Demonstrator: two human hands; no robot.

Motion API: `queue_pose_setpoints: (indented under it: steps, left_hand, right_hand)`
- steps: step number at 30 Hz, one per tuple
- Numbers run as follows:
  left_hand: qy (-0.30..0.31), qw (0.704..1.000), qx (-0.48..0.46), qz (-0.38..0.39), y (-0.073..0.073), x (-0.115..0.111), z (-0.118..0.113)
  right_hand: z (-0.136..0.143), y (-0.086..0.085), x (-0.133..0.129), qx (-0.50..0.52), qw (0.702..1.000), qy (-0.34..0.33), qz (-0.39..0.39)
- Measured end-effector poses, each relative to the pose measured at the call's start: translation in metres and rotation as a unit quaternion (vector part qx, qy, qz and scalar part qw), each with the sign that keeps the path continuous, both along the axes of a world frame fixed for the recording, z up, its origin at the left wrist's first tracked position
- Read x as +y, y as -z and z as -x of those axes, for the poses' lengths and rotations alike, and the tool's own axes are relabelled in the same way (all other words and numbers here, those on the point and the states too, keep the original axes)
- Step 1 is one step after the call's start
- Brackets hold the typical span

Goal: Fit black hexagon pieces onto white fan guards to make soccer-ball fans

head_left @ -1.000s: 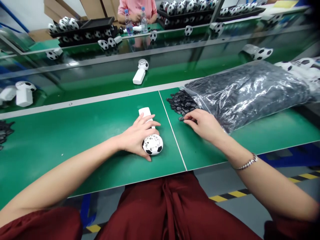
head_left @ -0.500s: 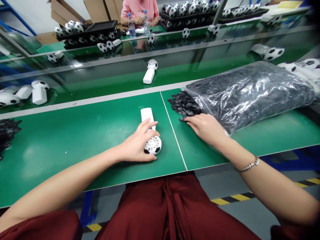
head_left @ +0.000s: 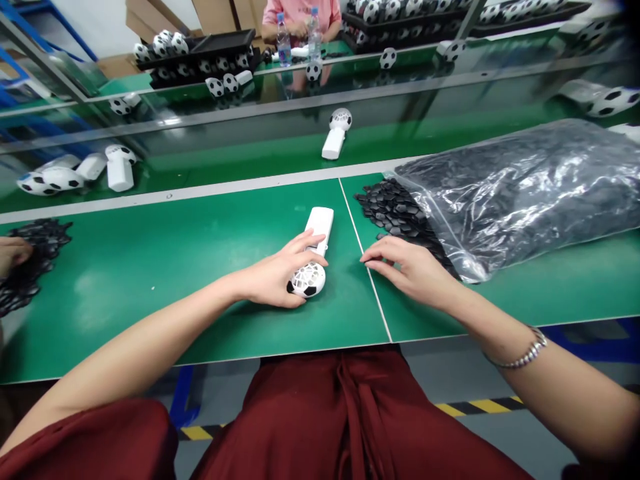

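A white handheld fan with a round football-patterned head lies on the green bench, its handle pointing away from me. My left hand is wrapped round the side of the head, thumb at the near edge and fingers over the neck. White openwork and black patches show on the head. My right hand hovers right of the fan, thumb and forefinger pinched on what looks like a small black piece, mostly hidden by the fingertips. Just beyond it lies a heap of flat black pieces, spilling from a clear plastic bag.
More football-headed fans lie on the belt beyond the bench, one of them a white fan straight ahead. At far left another person's hand touches a second black heap. Across the line sits a person in pink near stacked black trays.
My right hand has drawn back from the black heap toward the fan. My left hand stays on the fan's head. A co-worker's hand has come into view at far left.
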State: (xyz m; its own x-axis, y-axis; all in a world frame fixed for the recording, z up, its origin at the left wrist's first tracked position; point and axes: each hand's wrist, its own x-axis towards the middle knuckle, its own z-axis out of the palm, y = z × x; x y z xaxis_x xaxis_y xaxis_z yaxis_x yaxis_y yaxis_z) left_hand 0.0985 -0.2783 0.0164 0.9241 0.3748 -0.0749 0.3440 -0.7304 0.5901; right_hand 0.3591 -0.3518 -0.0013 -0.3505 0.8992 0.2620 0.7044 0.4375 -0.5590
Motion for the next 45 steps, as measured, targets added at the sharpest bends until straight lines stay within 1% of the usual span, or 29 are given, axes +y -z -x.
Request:
queue_pose_setpoints:
  steps: [5, 9, 13, 15, 18, 20, 22, 25, 28, 34, 37, 40, 42, 45]
  left_hand:
    - [0.014, 1.0, -0.008, 0.004, 0.0, 0.004, 0.003]
    - [0.017, 1.0, -0.014, 0.003, 0.0, 0.005, 0.004]
    - [0.022, 0.999, -0.026, 0.001, 0.004, 0.004, 0.003]
    - [0.014, 0.999, -0.041, 0.007, 0.008, 0.003, 0.003]
    - [-0.028, 0.997, -0.072, 0.016, 0.012, -0.001, 0.003]
    - [-0.038, 0.996, -0.076, 0.018, 0.012, -0.002, 0.006]
    - [-0.01, 0.998, -0.064, 0.024, 0.009, -0.001, 0.009]
    - [0.035, 0.998, -0.047, 0.038, 0.003, 0.005, 0.015]
    - [0.04, 0.997, -0.041, 0.043, 0.001, 0.009, 0.018]
    - [0.036, 0.998, -0.034, 0.042, 0.004, 0.007, 0.017]
    - [0.036, 0.998, -0.027, 0.044, 0.003, 0.007, 0.017]
    - [0.03, 0.998, -0.028, 0.051, 0.003, 0.007, 0.017]
    - [0.025, 0.997, -0.031, 0.059, 0.005, 0.007, 0.017]
    - [0.016, 0.997, -0.042, 0.066, 0.009, 0.008, 0.017]
  right_hand:
    - [0.02, -0.008, 0.0, 0.017, 0.997, -0.034, 0.066]
    - [0.034, -0.014, 0.0, 0.06, 0.993, -0.067, 0.072]
    - [0.041, -0.011, 0.006, 0.107, 0.983, -0.069, 0.13]
    - [0.043, -0.008, 0.011, 0.12, 0.979, -0.078, 0.143]
    - [0.044, -0.007, 0.019, 0.127, 0.978, -0.101, 0.132]
    - [0.045, -0.007, 0.023, 0.124, 0.977, -0.12, 0.129]
    - [0.047, -0.008, 0.025, 0.114, 0.975, -0.143, 0.124]
    - [0.052, -0.008, 0.027, 0.099, 0.975, -0.177, 0.086]
    - [0.058, -0.007, 0.03, 0.085, 0.975, -0.197, 0.058]
    - [0.063, -0.006, 0.039, 0.042, 0.978, -0.199, 0.041]
    - [0.064, -0.007, 0.044, 0.056, 0.974, -0.218, 0.03]
    - [0.063, -0.009, 0.049, 0.065, 0.971, -0.228, 0.034]
    - [0.063, -0.008, 0.052, 0.059, 0.972, -0.222, 0.04]
    - [0.065, -0.004, 0.053, 0.045, 0.979, -0.195, 0.042]
